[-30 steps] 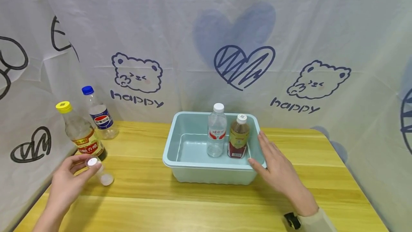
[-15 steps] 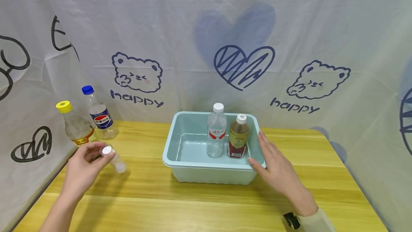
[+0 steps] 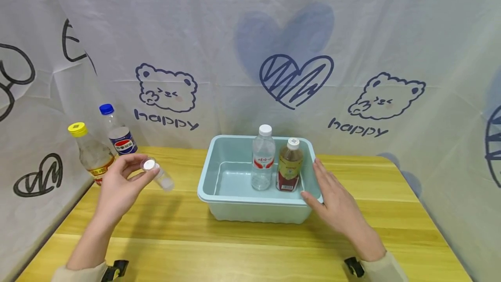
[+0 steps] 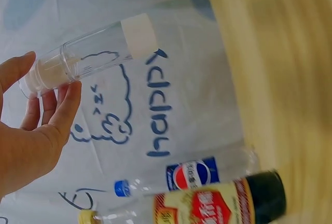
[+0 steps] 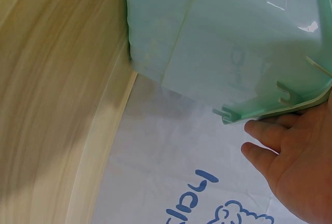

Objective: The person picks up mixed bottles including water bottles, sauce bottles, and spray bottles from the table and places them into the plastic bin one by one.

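My left hand (image 3: pixel 122 186) pinches a small clear bottle (image 3: pixel 163 180) by its capped top between thumb and fingers. The bottle tilts, its white base pointing down to the right, raised above the table. In the left wrist view the clear bottle (image 4: pixel 98 50) shows a see-through body and a whitish base. My right hand (image 3: pixel 338 203) rests with straight fingers along the right rim of a light blue plastic basin (image 3: pixel 258 210). Inside the basin stand a clear water bottle (image 3: pixel 263 160) with a white cap and a brown drink bottle (image 3: pixel 290 166) with a yellow and red label.
At the table's left stand a yellow-capped sauce bottle (image 3: pixel 91 153) and a blue-capped Pepsi bottle (image 3: pixel 120 134), partly behind the left hand. A printed cloth (image 3: pixel 231 55) hangs behind the wooden table (image 3: pixel 250 251). The basin's left half has bare floor.
The left hand has carried the small clear bottle right and upward, away from the sauce bottle toward the basin. The right hand stays at the basin's rim.
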A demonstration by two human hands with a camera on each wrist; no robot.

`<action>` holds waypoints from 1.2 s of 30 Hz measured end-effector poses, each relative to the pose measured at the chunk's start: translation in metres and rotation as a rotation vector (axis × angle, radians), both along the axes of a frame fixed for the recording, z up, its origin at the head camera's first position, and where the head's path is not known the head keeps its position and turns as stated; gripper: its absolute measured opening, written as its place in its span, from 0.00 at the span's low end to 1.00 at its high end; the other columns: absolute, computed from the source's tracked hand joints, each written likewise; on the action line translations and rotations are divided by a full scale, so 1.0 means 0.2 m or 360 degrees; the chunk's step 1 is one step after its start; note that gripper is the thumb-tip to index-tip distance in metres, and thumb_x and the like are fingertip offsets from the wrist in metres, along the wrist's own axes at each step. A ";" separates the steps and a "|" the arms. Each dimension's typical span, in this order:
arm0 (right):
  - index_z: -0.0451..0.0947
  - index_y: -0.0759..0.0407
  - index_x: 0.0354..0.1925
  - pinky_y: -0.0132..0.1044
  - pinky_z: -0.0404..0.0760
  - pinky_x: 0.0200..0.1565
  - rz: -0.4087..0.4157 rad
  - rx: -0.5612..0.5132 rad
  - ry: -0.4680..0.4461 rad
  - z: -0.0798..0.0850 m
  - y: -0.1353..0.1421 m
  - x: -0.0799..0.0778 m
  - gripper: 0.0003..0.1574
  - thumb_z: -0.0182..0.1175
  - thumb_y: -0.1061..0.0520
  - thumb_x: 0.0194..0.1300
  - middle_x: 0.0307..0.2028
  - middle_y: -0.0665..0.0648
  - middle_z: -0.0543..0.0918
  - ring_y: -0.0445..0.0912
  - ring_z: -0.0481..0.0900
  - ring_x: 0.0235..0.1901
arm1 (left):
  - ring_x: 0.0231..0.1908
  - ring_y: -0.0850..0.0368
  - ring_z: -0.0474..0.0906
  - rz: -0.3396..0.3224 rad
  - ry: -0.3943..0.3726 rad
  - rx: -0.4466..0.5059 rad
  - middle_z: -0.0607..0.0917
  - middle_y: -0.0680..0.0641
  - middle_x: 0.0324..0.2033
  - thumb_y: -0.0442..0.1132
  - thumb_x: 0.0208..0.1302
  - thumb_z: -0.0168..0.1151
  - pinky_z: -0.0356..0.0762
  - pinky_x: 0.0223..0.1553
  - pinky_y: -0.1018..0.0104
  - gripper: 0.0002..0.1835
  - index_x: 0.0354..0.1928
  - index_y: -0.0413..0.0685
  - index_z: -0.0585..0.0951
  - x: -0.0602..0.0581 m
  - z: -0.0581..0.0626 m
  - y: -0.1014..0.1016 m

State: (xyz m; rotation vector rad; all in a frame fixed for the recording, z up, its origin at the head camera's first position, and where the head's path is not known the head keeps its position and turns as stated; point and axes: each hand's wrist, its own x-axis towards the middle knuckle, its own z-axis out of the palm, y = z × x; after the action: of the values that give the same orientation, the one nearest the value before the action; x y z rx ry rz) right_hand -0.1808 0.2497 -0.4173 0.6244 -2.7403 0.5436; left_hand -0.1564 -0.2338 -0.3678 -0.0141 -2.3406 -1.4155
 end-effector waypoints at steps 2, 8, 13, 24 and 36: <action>0.48 0.70 0.80 0.60 0.59 0.75 0.0002 0.0001 -0.0004 0.00 0.00 0.00 0.52 0.52 0.37 0.79 0.81 0.65 0.49 0.64 0.55 0.78 | 0.52 0.72 0.77 -0.0017 0.0035 0.0019 0.79 0.49 0.54 0.37 0.68 0.72 0.78 0.50 0.84 0.25 0.60 0.34 0.73 -0.01 0.02 0.03; 0.48 0.70 0.80 0.60 0.59 0.75 0.0006 -0.0014 0.0005 0.00 0.00 0.00 0.52 0.53 0.37 0.79 0.81 0.65 0.49 0.64 0.55 0.78 | 0.54 0.68 0.77 -0.0044 0.0101 0.0057 0.79 0.48 0.54 0.38 0.68 0.72 0.78 0.52 0.82 0.25 0.60 0.36 0.74 -0.05 0.09 0.10; 0.48 0.70 0.80 0.60 0.59 0.75 0.0002 -0.0020 0.0002 0.00 0.01 0.00 0.52 0.53 0.38 0.79 0.81 0.65 0.49 0.64 0.55 0.78 | 0.54 0.66 0.78 -0.0078 0.0169 0.0076 0.80 0.49 0.54 0.36 0.67 0.73 0.79 0.52 0.80 0.24 0.59 0.36 0.74 -0.09 0.15 0.16; 0.48 0.69 0.81 0.60 0.59 0.75 0.0006 -0.0016 -0.0005 0.00 0.00 0.00 0.53 0.52 0.37 0.79 0.82 0.63 0.48 0.63 0.54 0.78 | 0.53 0.65 0.80 -0.0237 0.0268 0.0127 0.80 0.45 0.54 0.31 0.66 0.72 0.80 0.53 0.77 0.24 0.60 0.33 0.75 -0.17 0.23 0.31; 0.48 0.68 0.81 0.60 0.59 0.75 -0.0002 -0.0025 -0.0014 0.00 0.00 0.00 0.52 0.52 0.37 0.79 0.82 0.63 0.48 0.64 0.56 0.77 | 0.54 0.58 0.81 -0.0426 0.0223 0.0147 0.82 0.40 0.53 0.30 0.66 0.72 0.82 0.53 0.73 0.23 0.59 0.33 0.75 -0.29 0.20 0.44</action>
State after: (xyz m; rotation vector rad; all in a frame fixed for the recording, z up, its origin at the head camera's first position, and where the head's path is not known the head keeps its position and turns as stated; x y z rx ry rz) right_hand -0.1801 0.2501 -0.4164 0.6178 -2.7415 0.5681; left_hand -0.2145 -0.1450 -0.3273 -0.4016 -2.2187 -1.5890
